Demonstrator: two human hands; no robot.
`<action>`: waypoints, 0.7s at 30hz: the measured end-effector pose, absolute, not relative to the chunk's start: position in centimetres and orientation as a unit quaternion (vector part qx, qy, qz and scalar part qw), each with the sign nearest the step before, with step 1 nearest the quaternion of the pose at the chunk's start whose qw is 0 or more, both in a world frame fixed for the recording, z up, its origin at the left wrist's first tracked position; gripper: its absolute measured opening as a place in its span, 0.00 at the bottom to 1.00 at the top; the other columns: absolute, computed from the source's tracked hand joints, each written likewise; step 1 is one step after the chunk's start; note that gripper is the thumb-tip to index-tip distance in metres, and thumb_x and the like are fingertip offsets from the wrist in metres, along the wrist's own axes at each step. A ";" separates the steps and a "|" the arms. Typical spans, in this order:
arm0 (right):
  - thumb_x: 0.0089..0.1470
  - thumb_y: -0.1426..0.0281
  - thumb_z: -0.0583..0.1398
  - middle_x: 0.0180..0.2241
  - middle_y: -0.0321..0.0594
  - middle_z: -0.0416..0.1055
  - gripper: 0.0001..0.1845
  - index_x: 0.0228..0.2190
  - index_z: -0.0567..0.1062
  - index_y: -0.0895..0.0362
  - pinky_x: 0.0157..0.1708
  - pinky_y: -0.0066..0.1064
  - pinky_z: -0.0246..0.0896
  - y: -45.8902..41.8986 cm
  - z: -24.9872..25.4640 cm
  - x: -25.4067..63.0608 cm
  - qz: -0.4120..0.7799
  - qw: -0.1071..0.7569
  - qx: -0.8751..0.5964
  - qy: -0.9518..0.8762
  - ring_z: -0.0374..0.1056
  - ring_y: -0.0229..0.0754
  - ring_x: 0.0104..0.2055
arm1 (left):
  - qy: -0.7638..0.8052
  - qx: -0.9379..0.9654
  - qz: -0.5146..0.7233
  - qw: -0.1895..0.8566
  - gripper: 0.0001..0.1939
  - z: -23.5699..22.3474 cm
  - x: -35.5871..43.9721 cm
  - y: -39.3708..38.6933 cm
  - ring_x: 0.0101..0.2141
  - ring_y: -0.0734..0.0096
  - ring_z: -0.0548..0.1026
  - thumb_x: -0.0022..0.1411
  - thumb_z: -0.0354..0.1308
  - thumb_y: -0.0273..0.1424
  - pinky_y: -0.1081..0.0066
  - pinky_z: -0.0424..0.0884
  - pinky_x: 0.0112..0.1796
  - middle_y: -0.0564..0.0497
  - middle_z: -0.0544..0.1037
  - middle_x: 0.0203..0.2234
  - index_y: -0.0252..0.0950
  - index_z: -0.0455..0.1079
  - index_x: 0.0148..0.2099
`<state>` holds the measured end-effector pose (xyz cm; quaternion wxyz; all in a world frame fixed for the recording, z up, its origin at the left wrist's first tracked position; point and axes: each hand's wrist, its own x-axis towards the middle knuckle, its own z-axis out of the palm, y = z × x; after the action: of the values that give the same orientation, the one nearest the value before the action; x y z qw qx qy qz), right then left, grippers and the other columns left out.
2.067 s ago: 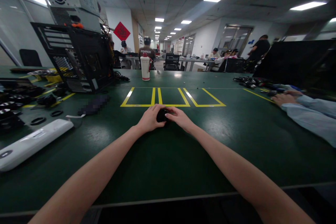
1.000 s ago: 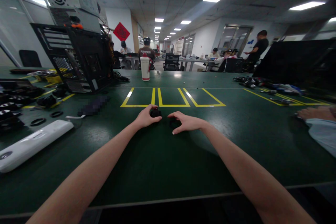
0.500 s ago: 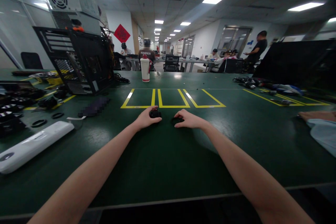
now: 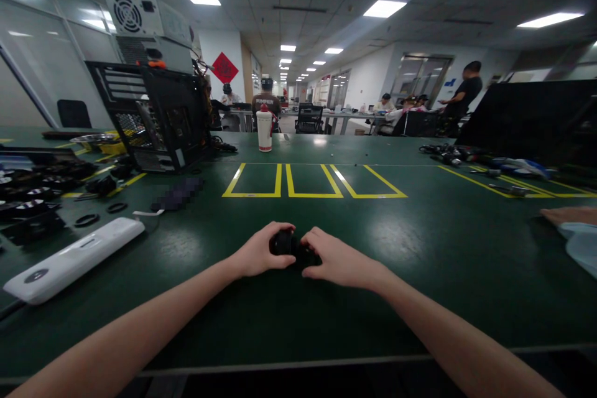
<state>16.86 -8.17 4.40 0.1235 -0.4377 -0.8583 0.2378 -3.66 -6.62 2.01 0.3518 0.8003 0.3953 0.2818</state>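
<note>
My left hand (image 4: 259, 253) and my right hand (image 4: 336, 259) meet over the green table (image 4: 289, 317), a little in front of me. Between them is a small black object (image 4: 285, 244), rounded and dark, too small to make out in detail. Both hands have their fingers curled round it, the left on its left part and the right on its right part. Whether it is one piece or two pressed together cannot be told.
Three yellow taped boxes (image 4: 312, 181) lie beyond my hands. A black computer case (image 4: 158, 115) with a grey power supply (image 4: 144, 28) on top stands back left. A white flat device (image 4: 74, 259), black rings and parts lie left. A white bottle (image 4: 265, 129) stands behind. Another person's hand (image 4: 562, 216) rests at right.
My hands, each holding a black piece apart, have come together and moved nearer to me; both now close on the black object. The view shifted slightly.
</note>
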 end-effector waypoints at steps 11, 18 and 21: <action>0.40 0.75 0.60 0.44 0.43 0.64 0.28 0.46 0.61 0.56 0.46 0.37 0.57 -17.7 2.7 11.3 0.369 0.262 -0.412 -0.791 0.61 0.44 0.46 | 0.418 0.804 0.252 0.341 0.31 3.0 -8.2 -16.7 0.45 0.63 0.66 0.43 0.58 0.28 0.66 0.64 0.46 0.51 0.65 0.46 0.47 0.55 0.51; 0.38 0.67 0.63 0.42 0.39 0.67 0.25 0.42 0.64 0.54 0.44 0.33 0.59 -17.9 -0.4 6.4 0.396 0.350 -0.312 -0.790 0.63 0.43 0.44 | 0.483 0.801 0.271 0.227 0.35 1.5 -12.8 -19.6 0.45 0.55 0.67 0.39 0.59 0.31 0.59 0.68 0.44 0.51 0.67 0.46 0.55 0.55 0.52; 0.41 0.67 0.61 0.42 0.39 0.66 0.20 0.39 0.65 0.53 0.45 0.33 0.57 -18.2 -0.7 4.4 0.402 0.358 -0.286 -0.793 0.62 0.42 0.45 | 0.497 0.801 0.296 0.153 0.37 0.4 -14.8 -20.5 0.44 0.55 0.69 0.38 0.59 0.32 0.60 0.70 0.42 0.54 0.69 0.45 0.58 0.55 0.52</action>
<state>4.42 -18.21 -0.71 0.3578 -0.2862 -0.7930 0.4015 -14.79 -20.47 0.38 0.1527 0.8012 0.4969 0.2964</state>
